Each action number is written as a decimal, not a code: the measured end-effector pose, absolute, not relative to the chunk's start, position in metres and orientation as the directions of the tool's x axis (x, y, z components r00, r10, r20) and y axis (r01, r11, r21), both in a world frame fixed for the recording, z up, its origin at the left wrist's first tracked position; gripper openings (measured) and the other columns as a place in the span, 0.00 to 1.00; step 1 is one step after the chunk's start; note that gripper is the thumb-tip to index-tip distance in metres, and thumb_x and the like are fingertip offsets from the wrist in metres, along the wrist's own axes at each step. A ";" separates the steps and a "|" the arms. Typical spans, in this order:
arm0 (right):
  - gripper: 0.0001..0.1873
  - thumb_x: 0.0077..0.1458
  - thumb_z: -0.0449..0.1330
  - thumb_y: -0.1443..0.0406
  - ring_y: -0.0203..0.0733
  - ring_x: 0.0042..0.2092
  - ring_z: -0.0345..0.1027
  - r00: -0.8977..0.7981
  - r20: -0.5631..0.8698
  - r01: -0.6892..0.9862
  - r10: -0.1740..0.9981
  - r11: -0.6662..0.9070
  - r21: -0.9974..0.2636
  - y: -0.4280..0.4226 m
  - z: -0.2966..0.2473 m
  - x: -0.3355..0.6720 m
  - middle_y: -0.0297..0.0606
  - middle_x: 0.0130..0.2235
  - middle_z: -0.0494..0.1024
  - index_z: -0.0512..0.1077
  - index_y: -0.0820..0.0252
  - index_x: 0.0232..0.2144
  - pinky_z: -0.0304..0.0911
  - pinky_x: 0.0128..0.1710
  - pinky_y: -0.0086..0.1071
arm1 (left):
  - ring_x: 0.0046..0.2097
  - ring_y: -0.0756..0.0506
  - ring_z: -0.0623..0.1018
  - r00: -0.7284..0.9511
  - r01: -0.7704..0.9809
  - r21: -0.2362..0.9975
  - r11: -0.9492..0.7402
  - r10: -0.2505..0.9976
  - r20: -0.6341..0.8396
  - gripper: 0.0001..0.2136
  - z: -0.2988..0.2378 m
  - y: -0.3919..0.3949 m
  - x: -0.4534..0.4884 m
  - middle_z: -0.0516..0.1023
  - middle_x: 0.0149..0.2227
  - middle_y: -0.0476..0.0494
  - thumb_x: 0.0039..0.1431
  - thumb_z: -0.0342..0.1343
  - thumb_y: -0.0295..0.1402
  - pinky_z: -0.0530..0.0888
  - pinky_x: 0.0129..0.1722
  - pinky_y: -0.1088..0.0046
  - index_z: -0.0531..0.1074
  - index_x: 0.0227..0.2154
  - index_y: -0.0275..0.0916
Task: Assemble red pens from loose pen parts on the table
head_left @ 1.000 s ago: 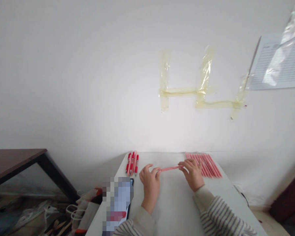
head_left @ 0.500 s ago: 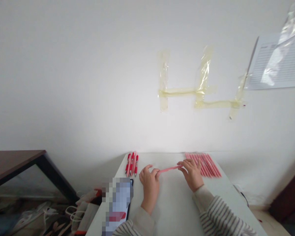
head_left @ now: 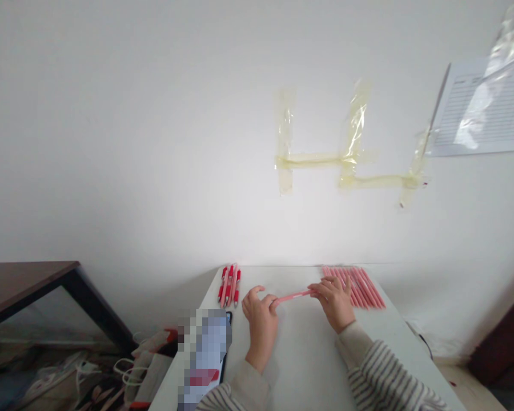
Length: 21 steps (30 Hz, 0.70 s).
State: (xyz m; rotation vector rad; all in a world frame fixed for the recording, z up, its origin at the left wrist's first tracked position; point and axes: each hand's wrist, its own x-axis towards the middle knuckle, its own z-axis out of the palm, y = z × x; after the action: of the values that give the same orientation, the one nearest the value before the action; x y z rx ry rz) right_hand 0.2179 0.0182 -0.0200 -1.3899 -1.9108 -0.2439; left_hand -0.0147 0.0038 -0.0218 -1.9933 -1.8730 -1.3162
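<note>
A pink pen (head_left: 294,296) is stretched between my two hands, a little above the white table (head_left: 308,354). My left hand (head_left: 260,311) pinches its left end between thumb and fingers. At the other end, my right hand (head_left: 334,301) has its thumb and fingertips closed on the pen. Just beyond my right hand lies a row of several pink pens (head_left: 368,288), side by side and partly hidden by that hand. To the left of my left hand, several red and pink pens (head_left: 229,287) lie in a bunch near the table's back edge.
A phone (head_left: 209,354), its screen blurred out, lies along the table's left edge. The white wall rises right behind the table, with yellowed tape (head_left: 317,160) and a lined paper sheet (head_left: 488,114) on it. A dark-framed table (head_left: 34,274) and bags stand at left.
The pen has turned slightly about its length, so a pale mark on its barrel now shows. Both hands stay in nearly the same place.
</note>
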 end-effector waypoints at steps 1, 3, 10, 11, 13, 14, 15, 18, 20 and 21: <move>0.09 0.63 0.59 0.58 0.52 0.51 0.67 -0.130 0.661 0.882 0.739 0.391 -0.263 0.018 -0.020 0.218 0.35 0.38 0.81 0.78 0.41 0.43 0.30 0.63 0.70 | 0.52 0.38 0.69 -0.135 0.855 0.464 -0.233 0.764 0.631 0.09 -0.022 0.004 -0.015 0.71 0.48 0.40 0.58 0.56 0.29 0.68 0.54 0.49 0.81 0.28 0.45; 0.09 0.63 0.59 0.58 0.52 0.51 0.67 -0.126 0.668 0.885 0.733 0.387 -0.258 0.019 -0.021 0.218 0.35 0.39 0.81 0.78 0.41 0.43 0.32 0.63 0.70 | 0.52 0.38 0.69 -0.133 0.857 0.462 -0.229 0.768 0.627 0.08 -0.022 0.004 -0.014 0.71 0.48 0.40 0.58 0.57 0.30 0.68 0.54 0.50 0.81 0.29 0.46; 0.11 0.64 0.58 0.56 0.51 0.49 0.68 -0.131 0.653 0.796 0.746 0.472 -0.379 0.022 -0.021 0.216 0.39 0.39 0.80 0.78 0.48 0.41 0.60 0.55 0.51 | 0.51 0.38 0.69 -0.169 0.875 0.449 -0.180 0.757 0.632 0.09 -0.022 0.004 -0.015 0.71 0.48 0.39 0.61 0.55 0.33 0.68 0.53 0.51 0.80 0.34 0.45; 0.12 0.64 0.57 0.55 0.51 0.48 0.68 -0.131 0.652 0.759 0.747 0.498 -0.419 0.022 -0.020 0.215 0.40 0.39 0.80 0.78 0.50 0.41 0.63 0.52 0.48 | 0.52 0.38 0.69 -0.178 0.877 0.451 -0.167 0.759 0.627 0.09 -0.022 0.003 -0.015 0.71 0.48 0.39 0.61 0.54 0.33 0.68 0.53 0.51 0.80 0.34 0.45; 0.14 0.65 0.56 0.54 0.49 0.46 0.68 -0.123 0.646 0.679 0.753 0.539 -0.499 0.021 -0.019 0.213 0.41 0.39 0.79 0.78 0.53 0.39 0.65 0.50 0.45 | 0.52 0.38 0.68 -0.195 0.876 0.460 -0.145 0.766 0.613 0.10 -0.022 0.003 -0.015 0.70 0.49 0.38 0.61 0.53 0.33 0.68 0.53 0.51 0.80 0.34 0.44; 0.15 0.65 0.56 0.53 0.49 0.46 0.69 -0.111 0.641 0.640 0.760 0.548 -0.539 0.021 -0.019 0.212 0.41 0.39 0.79 0.77 0.53 0.38 0.66 0.50 0.45 | 0.52 0.38 0.68 -0.199 0.874 0.465 -0.140 0.769 0.607 0.10 -0.022 0.003 -0.015 0.70 0.49 0.38 0.62 0.53 0.33 0.68 0.53 0.51 0.80 0.34 0.44; 0.16 0.65 0.55 0.52 0.48 0.46 0.69 -0.097 0.633 0.601 0.768 0.552 -0.578 0.021 -0.018 0.211 0.41 0.39 0.79 0.77 0.54 0.38 0.66 0.50 0.45 | 0.52 0.38 0.68 -0.200 0.872 0.468 -0.140 0.771 0.604 0.10 -0.022 0.003 -0.015 0.69 0.49 0.39 0.61 0.52 0.33 0.67 0.53 0.51 0.80 0.34 0.44; 0.18 0.62 0.57 0.49 0.48 0.45 0.71 -0.033 0.595 0.481 0.803 0.535 -0.694 0.021 -0.017 0.207 0.41 0.39 0.79 0.76 0.55 0.36 0.67 0.50 0.45 | 0.52 0.39 0.68 -0.197 0.870 0.470 -0.149 0.769 0.609 0.10 -0.022 0.004 -0.014 0.69 0.49 0.39 0.61 0.53 0.33 0.67 0.53 0.53 0.80 0.34 0.44; 0.20 0.60 0.59 0.46 0.47 0.44 0.72 0.019 0.548 0.382 0.836 0.500 -0.777 0.020 -0.016 0.205 0.41 0.39 0.79 0.75 0.55 0.36 0.68 0.50 0.45 | 0.52 0.39 0.69 -0.188 0.874 0.461 -0.153 0.769 0.611 0.10 -0.023 0.004 -0.014 0.70 0.49 0.39 0.60 0.53 0.33 0.67 0.53 0.53 0.80 0.34 0.44; 0.21 0.58 0.60 0.45 0.47 0.45 0.73 0.039 0.513 0.321 0.857 0.476 -0.819 0.020 -0.015 0.203 0.41 0.39 0.79 0.75 0.55 0.37 0.69 0.50 0.45 | 0.51 0.39 0.69 -0.180 0.877 0.455 -0.155 0.772 0.609 0.10 -0.023 0.004 -0.014 0.71 0.48 0.39 0.60 0.53 0.33 0.67 0.53 0.53 0.81 0.33 0.44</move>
State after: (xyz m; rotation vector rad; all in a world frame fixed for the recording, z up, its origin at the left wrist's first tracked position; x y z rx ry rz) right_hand 0.2035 0.0200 -0.0153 -1.0669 -1.5334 0.5635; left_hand -0.0137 0.0042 -0.0233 -1.9249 -1.9551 -1.2507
